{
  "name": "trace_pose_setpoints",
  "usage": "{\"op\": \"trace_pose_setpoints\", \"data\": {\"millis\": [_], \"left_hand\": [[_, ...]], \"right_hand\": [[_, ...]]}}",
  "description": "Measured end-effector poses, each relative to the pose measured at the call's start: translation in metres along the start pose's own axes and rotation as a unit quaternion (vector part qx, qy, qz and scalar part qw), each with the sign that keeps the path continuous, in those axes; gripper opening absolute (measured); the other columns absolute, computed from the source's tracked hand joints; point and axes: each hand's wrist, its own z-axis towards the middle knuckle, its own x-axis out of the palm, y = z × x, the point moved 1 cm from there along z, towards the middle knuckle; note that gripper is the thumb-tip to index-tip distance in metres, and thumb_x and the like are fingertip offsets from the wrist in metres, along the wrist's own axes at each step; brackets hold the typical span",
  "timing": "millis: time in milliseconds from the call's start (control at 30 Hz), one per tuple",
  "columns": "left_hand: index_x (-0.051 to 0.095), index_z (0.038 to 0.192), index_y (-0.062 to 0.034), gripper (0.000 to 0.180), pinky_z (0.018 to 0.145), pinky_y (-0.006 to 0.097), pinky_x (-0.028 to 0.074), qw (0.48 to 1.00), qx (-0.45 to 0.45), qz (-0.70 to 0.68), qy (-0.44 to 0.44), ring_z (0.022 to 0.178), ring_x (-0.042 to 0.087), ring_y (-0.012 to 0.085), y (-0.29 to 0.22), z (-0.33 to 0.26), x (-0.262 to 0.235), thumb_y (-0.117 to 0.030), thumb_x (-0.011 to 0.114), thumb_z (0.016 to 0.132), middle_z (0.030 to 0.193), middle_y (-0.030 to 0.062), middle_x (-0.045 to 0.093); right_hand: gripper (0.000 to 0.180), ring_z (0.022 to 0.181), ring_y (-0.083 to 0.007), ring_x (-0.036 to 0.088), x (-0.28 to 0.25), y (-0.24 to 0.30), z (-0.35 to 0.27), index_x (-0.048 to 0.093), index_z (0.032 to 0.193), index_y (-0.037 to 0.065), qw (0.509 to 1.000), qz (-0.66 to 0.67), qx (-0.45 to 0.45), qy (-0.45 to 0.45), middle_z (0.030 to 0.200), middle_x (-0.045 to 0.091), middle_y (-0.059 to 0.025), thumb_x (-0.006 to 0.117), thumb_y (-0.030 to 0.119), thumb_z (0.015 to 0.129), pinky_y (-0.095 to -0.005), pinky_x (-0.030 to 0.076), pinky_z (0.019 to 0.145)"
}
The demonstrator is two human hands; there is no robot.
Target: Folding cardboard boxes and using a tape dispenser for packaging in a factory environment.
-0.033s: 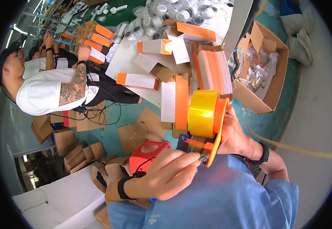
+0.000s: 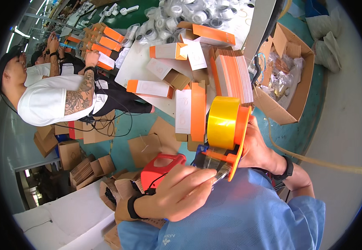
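My right hand (image 2: 256,146) is wrapped round an orange tape dispenser (image 2: 240,143) that carries a large roll of yellowish clear packing tape (image 2: 222,123). Most of that hand's fingers are hidden behind the dispenser. My left hand (image 2: 185,192) is closed, its fingertips pinching the loose end of the tape (image 2: 221,171) at the dispenser's lower end. Just beyond the roll, an orange-and-white carton (image 2: 184,111) stands at the near edge of the white table (image 2: 124,71).
A stack of flat orange-and-white cartons (image 2: 233,77), opened cartons and bagged white parts (image 2: 172,23) crowd the table. To the right stands a large cardboard box (image 2: 281,104) of plastic scraps. A co-worker (image 2: 56,98) works at left. Below are a red plastic object (image 2: 158,171) and floor cardboard.
The dispenser and roll have shifted slightly to the right and tilted a little. My left hand stays pinched at the tape end.
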Motion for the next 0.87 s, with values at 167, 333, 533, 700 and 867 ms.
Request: {"op": "trace_pose_setpoints", "data": {"millis": [167,333,533,700,867], "left_hand": [[0.061,0.097,0.0015,0.036,0.060,0.032,0.049,0.991,-0.122,-0.044,0.041,0.072,0.061,0.0262,-0.007,0.005,-0.008,0.006,0.078,0.065,0.091,0.0144,0.067],[0.059,0.103,-0.0003,0.043,0.064,0.036,0.048,0.963,-0.249,-0.078,0.068,0.077,0.058,0.0280,-0.004,0.010,-0.002,0.003,0.079,0.065,0.095,0.0143,0.061],[0.064,0.107,-0.0002,0.043,0.062,0.032,0.045,0.970,-0.203,0.021,0.134,0.077,0.052,0.0253,0.000,0.007,-0.004,0.010,0.069,0.066,0.090,0.0111,0.054],[0.066,0.105,-0.0013,0.042,0.061,0.032,0.044,0.965,-0.212,-0.002,0.153,0.074,0.051,0.0234,0.008,0.012,-0.010,0.012,0.066,0.064,0.088,0.0100,0.050],[0.064,0.111,-0.0029,0.044,0.062,0.033,0.045,0.960,-0.212,-0.008,0.185,0.076,0.053,0.0238,0.013,0.017,-0.005,0.010,0.067,0.069,0.090,0.0101,0.051]], "right_hand": [[0.045,0.107,-0.0284,0.058,-0.011,0.004,0.001,0.069,0.102,0.009,0.999,-0.022,-0.028,-0.038,0.110,0.066,-0.0100,0.079,0.030,0.064,-0.0423,0.032,0.094],[0.045,0.113,-0.0296,0.057,-0.013,0.005,0.001,0.069,0.102,0.009,0.996,-0.063,-0.025,-0.060,0.114,0.065,-0.0099,0.080,0.033,0.065,-0.0443,0.030,0.100],[0.052,0.120,-0.0261,0.050,-0.014,0.003,-0.002,0.068,0.113,0.012,0.996,-0.089,-0.023,-0.019,0.120,0.063,-0.0048,0.083,0.034,0.069,-0.0424,0.023,0.100],[0.047,0.103,-0.0287,0.062,-0.016,0.006,-0.003,0.069,0.097,0.006,0.990,-0.123,-0.047,-0.050,0.106,0.067,-0.0109,0.081,0.036,0.063,-0.0415,0.034,0.093],[0.047,0.105,-0.0301,0.062,-0.010,0.001,-0.001,0.068,0.099,0.005,0.996,-0.076,-0.035,-0.036,0.107,0.067,-0.0112,0.079,0.035,0.066,-0.0428,0.032,0.097]]}}
